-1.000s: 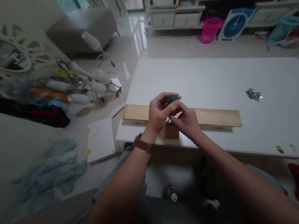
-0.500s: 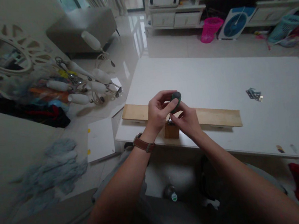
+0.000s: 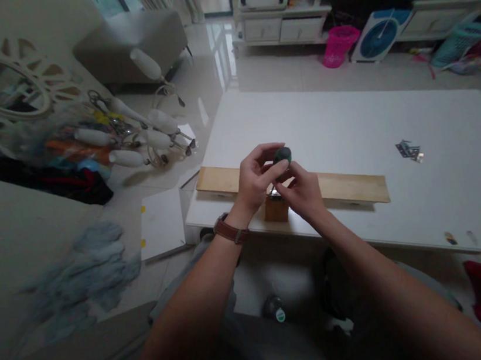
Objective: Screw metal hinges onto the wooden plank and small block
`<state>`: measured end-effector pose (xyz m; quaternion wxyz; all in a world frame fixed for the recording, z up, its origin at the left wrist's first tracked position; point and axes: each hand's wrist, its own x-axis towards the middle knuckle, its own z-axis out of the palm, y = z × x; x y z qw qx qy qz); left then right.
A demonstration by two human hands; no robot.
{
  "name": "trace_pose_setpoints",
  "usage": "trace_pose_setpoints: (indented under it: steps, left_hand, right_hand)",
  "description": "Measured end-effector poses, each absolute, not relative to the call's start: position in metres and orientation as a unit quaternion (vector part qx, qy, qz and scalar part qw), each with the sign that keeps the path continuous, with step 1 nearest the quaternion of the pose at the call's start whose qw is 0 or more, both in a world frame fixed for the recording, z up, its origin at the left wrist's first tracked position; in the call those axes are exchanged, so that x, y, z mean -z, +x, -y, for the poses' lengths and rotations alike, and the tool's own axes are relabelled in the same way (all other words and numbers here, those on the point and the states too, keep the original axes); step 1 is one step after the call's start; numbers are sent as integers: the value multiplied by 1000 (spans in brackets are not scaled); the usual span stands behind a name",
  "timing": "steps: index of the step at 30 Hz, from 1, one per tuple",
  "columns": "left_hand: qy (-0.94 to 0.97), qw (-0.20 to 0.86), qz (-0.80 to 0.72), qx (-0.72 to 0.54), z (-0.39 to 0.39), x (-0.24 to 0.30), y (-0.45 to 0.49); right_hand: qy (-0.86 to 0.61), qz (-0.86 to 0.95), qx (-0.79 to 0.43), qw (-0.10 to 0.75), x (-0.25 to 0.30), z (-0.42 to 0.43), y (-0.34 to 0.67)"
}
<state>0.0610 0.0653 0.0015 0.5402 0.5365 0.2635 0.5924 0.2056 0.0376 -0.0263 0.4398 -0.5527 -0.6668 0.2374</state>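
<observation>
— What was held, and how?
— A dark green round-handled screwdriver (image 3: pixel 282 154) was gripped at its knob by the left hand (image 3: pixel 258 180), with the fingers closed over it from above, at the centre of the frame. The right hand (image 3: pixel 302 192) was curled low beside the shank with its fingertips drawn together. What was pinched there could not be made out.
— Where was the tool set?
— It was stood nearly upright over a small square wooden block (image 3: pixel 276 209), placed at the near edge of the white counter (image 3: pixel 347 118), just in front of a long pale wooden plank (image 3: pixel 352 186). Whether block and plank were touching could not be told. A glint of metal was seen on the block's top, under the tip.
— Which step was judged to be in hand?
— A fastener was judged to be driven into the block's top, the tip guided by the right hand and the knob turned by the left.
— What was called for by the next move?
— Pressure in line with the shank, it was judged, with the block held against twisting.
— Was anything else noted?
— A small heap of dark metal fittings (image 3: pixel 408 151) was seen well apart, at the right of the frame. A brown leather wristwatch (image 3: pixel 229 230) was worn on the left wrist.
</observation>
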Motion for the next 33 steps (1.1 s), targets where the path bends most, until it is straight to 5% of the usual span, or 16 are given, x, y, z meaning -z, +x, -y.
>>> trace_pose_setpoints:
  steps: [33]
  left_hand:
    - [543,541,-264,-586,-66,1,60]
  right_hand:
    - [-544,667,-240,448,27,-37,205]
